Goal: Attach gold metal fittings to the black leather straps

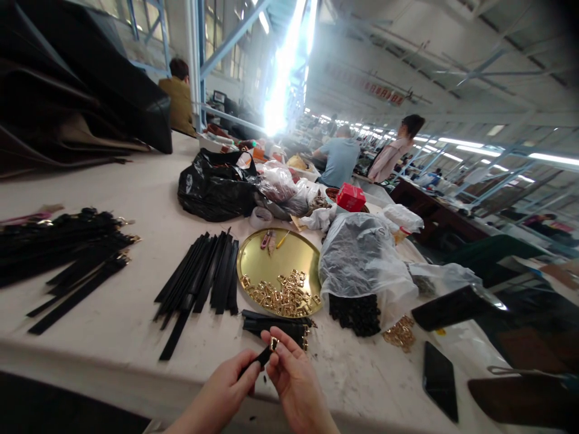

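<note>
Near the table's front edge, my left hand [237,381] is closed around a black strap [261,358]. My right hand [292,367] pinches a small gold buckle [274,344] at the strap's upper end. Whether the strap is threaded through the buckle I cannot tell. Just beyond my hands lies a small stack of black straps [275,327] with gold buckles at the right ends. Past that stands a round gold tray [312,256] with many loose gold buckles [284,295] in its near half. Loose black straps [199,274] lie left of the tray.
Black straps with gold hardware [85,247] are heaped at far left. Right of the tray sits a clear plastic bag [357,247] with small black pieces spilling out. A phone [439,380] lies at right. Behind are a black bag [217,187] and a red box [350,197]. People sit and stand beyond.
</note>
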The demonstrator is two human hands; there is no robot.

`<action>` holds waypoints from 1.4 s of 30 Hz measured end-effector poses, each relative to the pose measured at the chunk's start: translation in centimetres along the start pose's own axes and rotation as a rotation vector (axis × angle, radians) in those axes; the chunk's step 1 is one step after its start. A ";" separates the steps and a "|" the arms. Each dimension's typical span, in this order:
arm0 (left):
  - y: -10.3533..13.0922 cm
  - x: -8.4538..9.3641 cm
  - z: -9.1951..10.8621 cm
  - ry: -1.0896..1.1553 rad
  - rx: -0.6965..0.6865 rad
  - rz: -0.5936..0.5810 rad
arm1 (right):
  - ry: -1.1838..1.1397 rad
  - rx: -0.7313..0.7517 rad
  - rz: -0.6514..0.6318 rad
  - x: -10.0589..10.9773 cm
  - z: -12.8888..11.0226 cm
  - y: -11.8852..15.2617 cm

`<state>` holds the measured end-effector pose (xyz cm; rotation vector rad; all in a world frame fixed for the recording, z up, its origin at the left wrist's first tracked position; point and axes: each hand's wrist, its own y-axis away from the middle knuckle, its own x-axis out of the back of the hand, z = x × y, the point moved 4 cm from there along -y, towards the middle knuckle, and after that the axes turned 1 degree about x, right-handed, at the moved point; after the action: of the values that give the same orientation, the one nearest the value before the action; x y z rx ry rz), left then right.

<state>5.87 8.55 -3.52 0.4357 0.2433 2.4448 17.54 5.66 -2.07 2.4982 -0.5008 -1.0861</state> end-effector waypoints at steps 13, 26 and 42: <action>0.8 1.0 1.8 -0.418 -0.334 0.104 | 0.160 0.119 0.030 0.1 0.1 -0.1; 0.9 1.2 3.0 0.015 -0.174 0.024 | 0.517 0.274 -0.078 0.5 1.2 -0.5; 0.3 0.3 1.7 0.276 -0.013 -0.141 | 0.518 0.286 -0.024 0.6 0.9 0.3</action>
<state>6.14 8.60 -1.79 0.0707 0.3615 2.3610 17.22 4.89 -2.87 2.8932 -0.4942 -0.3548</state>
